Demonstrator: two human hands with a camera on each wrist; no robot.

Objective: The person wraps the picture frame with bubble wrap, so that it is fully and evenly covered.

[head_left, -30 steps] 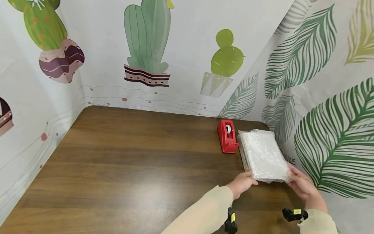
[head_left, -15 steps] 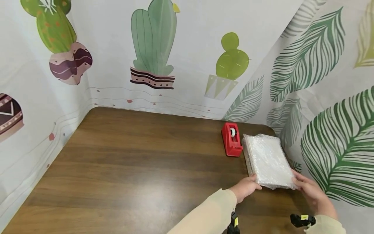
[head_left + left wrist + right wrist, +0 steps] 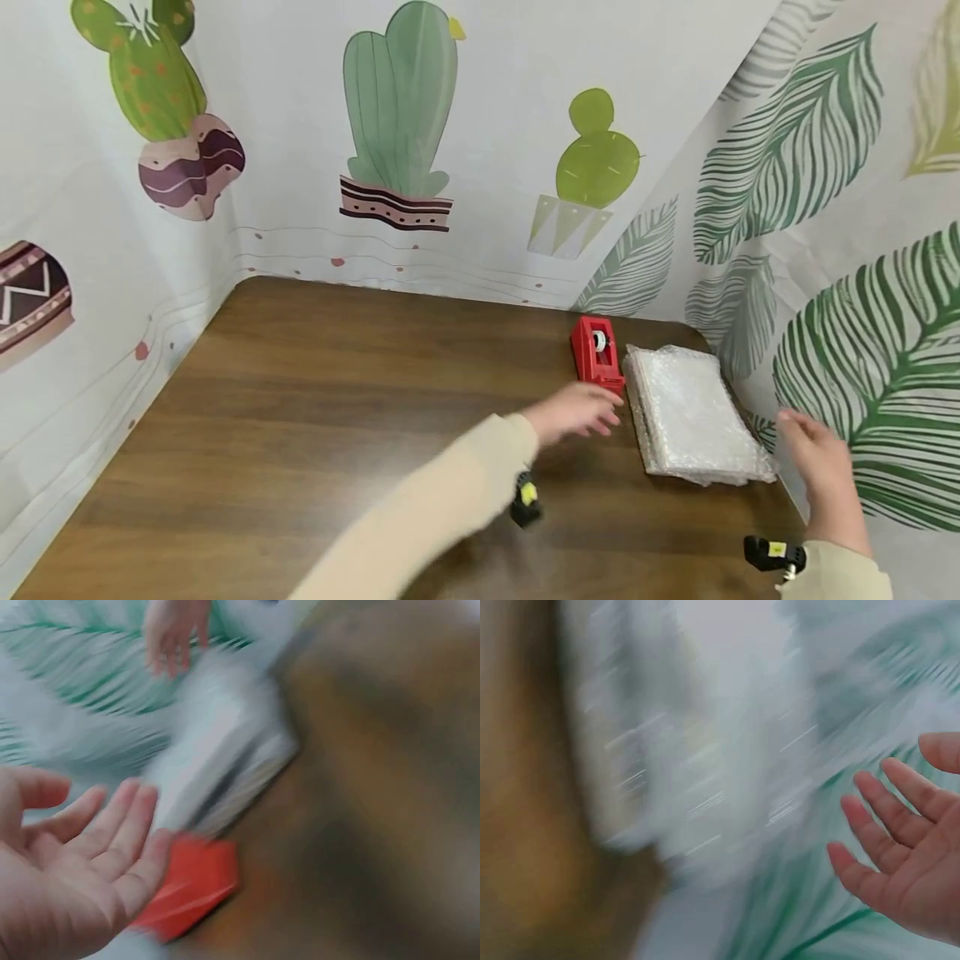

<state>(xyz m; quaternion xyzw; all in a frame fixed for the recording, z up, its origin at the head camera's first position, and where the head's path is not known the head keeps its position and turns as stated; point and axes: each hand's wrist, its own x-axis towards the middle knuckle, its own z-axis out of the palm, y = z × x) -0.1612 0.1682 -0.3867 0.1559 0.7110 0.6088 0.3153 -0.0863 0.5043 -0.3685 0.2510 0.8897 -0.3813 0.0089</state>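
Note:
A stack of flat bundles in bubble wrap (image 3: 697,417) lies on the table's right side, untouched by either hand. My left hand (image 3: 576,411), fingers loosely extended, is near the front end of the red tape dispenser (image 3: 597,348). In the left wrist view the palm and relaxed fingers (image 3: 112,840) overlap the blurred red dispenser (image 3: 196,881), with nothing held. My right hand (image 3: 821,458) is just right of the bundles' near corner. In the right wrist view its fingers (image 3: 889,817) are spread and hold nothing, beside the blurred bubble wrap (image 3: 705,735).
The brown wooden table (image 3: 337,433) stretches out to the left and front. A white cloth wall with cactus and leaf prints (image 3: 480,167) borders it at the back and both sides. Black wrist cameras (image 3: 527,498) sit on both wrists.
Both hands have let go of the bubble-wrapped stack, which stays on the table. The left hand has moved left and farther back toward the tape dispenser; the right has drawn slightly right.

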